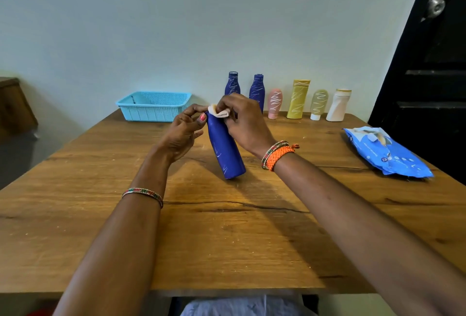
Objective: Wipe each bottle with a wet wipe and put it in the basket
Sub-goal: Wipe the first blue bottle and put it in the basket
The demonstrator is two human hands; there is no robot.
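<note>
Head view shows a tall dark blue plastic bottle (225, 148) leaning, its bottom on the brown wooden table (100, 227). Her left hand (183, 132) pinches its top. Her right hand (243, 120) holds a small white wet wipe (220, 112) against the top. Behind, a light blue plastic basket (153, 106) sits near six scribbled bottles (297, 100). A blue wipes pack (388, 151) lies far right.

Both hands raised, fingers curled, left (182, 130), right (243, 121).
</note>
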